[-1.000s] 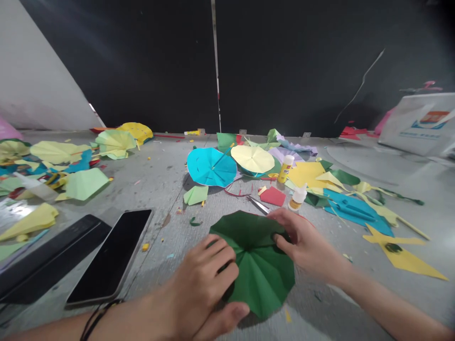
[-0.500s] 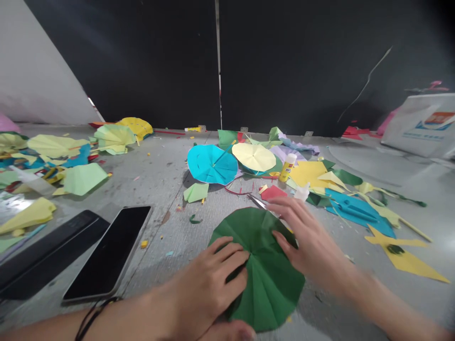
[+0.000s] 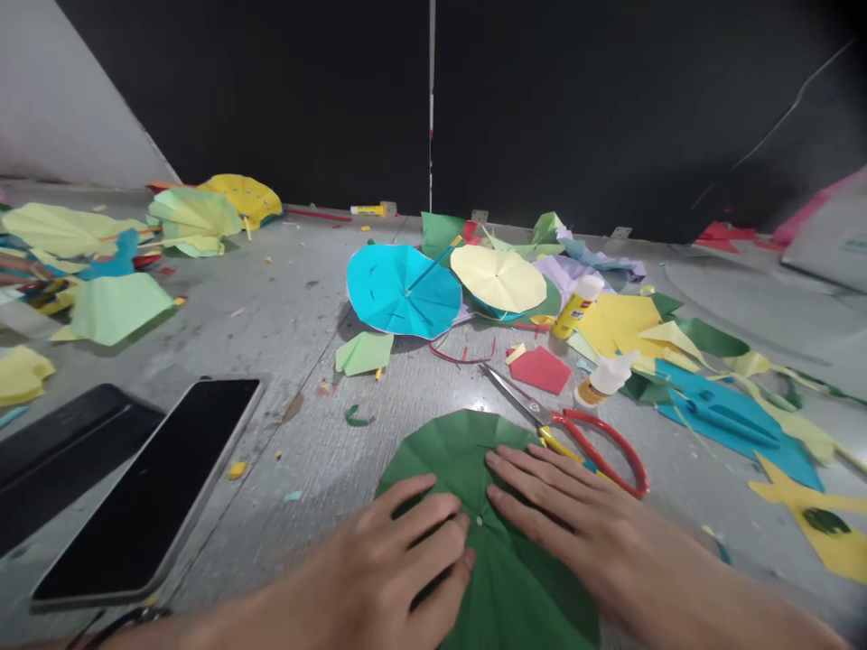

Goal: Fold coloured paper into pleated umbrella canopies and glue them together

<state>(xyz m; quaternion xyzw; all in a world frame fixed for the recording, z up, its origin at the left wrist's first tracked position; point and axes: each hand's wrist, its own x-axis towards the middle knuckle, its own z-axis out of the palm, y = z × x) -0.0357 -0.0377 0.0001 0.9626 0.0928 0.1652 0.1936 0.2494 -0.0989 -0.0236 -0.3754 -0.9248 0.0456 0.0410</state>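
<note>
A round dark green paper with creases fanning out from its centre lies on the grey surface at the bottom middle. On its left half rests my left hand, fingers bent and slightly apart. My right hand lies flat across the right half, its fingers stretched out. Neither hand grips anything. Just beyond my right hand are scissors with red and yellow handles, partly covered by it. A red paper piece and a small glue bottle stand near the blades.
Farther back are a blue paper disc, a cream disc and a glue stick. A phone and a black case lie left. Scraps surround yellow paper at right. A dark wall rises behind.
The view has shifted nearer and lower. My right hand has come down from the green paper's upper right edge to lie flat on it, uncovering the scissors and glue bottle.
</note>
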